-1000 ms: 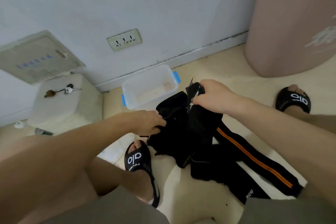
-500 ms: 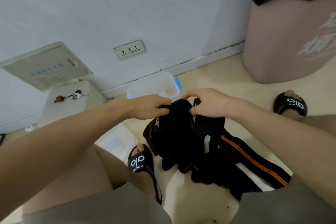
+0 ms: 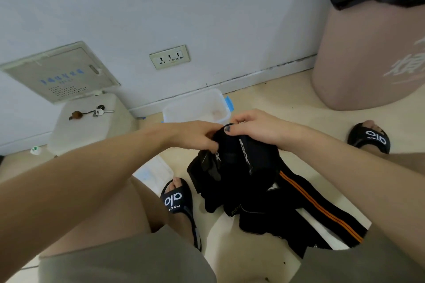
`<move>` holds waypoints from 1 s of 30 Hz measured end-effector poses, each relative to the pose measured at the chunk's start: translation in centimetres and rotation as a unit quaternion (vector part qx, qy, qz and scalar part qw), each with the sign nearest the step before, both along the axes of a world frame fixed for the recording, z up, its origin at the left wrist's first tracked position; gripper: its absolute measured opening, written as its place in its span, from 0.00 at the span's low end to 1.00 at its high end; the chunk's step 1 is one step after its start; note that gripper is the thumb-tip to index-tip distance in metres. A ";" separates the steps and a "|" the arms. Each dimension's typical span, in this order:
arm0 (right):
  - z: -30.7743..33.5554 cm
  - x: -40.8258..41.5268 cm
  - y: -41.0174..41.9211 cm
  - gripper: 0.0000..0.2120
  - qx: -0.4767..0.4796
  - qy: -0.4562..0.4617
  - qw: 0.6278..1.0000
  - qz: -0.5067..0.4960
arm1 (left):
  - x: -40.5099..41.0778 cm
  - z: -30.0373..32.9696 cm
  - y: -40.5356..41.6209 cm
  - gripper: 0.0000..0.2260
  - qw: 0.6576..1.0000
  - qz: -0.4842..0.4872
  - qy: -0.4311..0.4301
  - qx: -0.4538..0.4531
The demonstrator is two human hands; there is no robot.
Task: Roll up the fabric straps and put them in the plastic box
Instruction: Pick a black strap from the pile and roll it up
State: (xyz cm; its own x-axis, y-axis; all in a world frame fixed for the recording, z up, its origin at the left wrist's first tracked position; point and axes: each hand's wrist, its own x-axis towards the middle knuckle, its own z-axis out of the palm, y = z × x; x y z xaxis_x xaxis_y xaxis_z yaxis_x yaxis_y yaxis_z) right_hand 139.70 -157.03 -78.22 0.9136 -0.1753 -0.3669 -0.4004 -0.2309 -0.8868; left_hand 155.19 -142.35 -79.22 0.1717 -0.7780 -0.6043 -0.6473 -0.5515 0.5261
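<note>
Both hands meet at the top of a bundle of black fabric straps (image 3: 241, 167), held up above the floor (image 3: 264, 99). The left hand (image 3: 195, 135) has its fingers curled round the bundle's upper left edge; the right hand (image 3: 255, 126) pinches the upper right edge, thumb over the top fold. The two hands are almost touching, with only a narrow bit of fabric between them.

From the grip the straps hang down and spill onto the floor between the person's feet. One strap with an orange stripe (image 3: 322, 209) trails away toward the person's right knee, lying flat. White lettering shows on the held part, too blurred to read.

The plastic box (image 3: 197, 108) stands on the floor just beyond the hands, near the foot of the wall (image 3: 207, 18), with a blue clip (image 3: 229, 103) on its right end. It is open at the top; its near rim is partly hidden by the hands. What looks like its lid (image 3: 156, 170) lies flat on the floor near the left slipper (image 3: 177, 200).

The right slipper (image 3: 370, 138) sits well apart on the right, with bare floor between it and the box. A tall pink bin (image 3: 368, 53) with a black liner stands in the far right corner. Left of the box is a white stool-like block (image 3: 92, 126) with keys (image 3: 92, 113) on top.
</note>
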 end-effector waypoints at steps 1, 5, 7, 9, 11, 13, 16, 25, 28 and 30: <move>0.2 0.0 -0.2 0.17 0.019 -0.003 1.000 -0.015 | 0.0 -0.2 0.0 0.17 1.000 0.006 0.008 -0.012; 0.7 -0.4 -0.7 0.14 0.032 0.002 0.999 -0.035 | 0.8 -1.6 -0.1 0.18 0.999 0.037 0.017 -0.032; 0.8 -0.5 -0.9 0.16 0.032 0.011 0.999 -0.038 | 1.2 -2.4 0.0 0.16 0.999 0.036 0.017 -0.024; 0.8 -0.6 -0.9 0.17 0.031 0.019 0.999 -0.038 | 1.1 -3.1 -0.1 0.14 0.999 0.022 0.011 -0.026; 0.6 -0.7 -0.9 0.16 0.034 0.023 0.998 -0.040 | 1.1 -3.8 -0.4 0.13 0.999 -0.006 -0.022 -0.038; 0.5 -0.7 -0.8 0.16 0.038 0.022 0.998 -0.045 | 1.0 -4.4 -0.6 0.11 0.997 -0.041 -0.058 -0.037; 0.2 -0.7 -0.8 0.17 0.036 0.028 0.997 -0.055 | 1.2 -5.0 -1.1 0.06 0.991 -0.084 -0.097 -0.029; 2.6 -0.7 -3.2 0.19 0.115 0.001 0.986 -0.123 | 2.4 -5.9 -1.1 0.12 0.977 -0.091 -0.138 0.132; 2.7 -0.5 -3.4 0.17 0.105 0.009 0.989 -0.104 | 1.6 -3.5 -2.8 0.20 0.993 0.054 0.100 0.034; 2.5 -0.1 -3.0 0.14 0.102 0.011 0.990 -0.097 | 1.6 -1.6 -3.6 0.24 0.950 0.150 0.273 -0.008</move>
State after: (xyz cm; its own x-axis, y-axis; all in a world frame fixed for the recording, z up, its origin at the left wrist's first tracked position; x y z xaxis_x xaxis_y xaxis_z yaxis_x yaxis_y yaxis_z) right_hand 139.57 -160.05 -75.70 0.8614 -0.2671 -0.4321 -0.4392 0.0358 -0.8977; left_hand 156.83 -145.96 -80.79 0.0516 -0.7533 -0.6556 -0.0897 -0.6573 0.7482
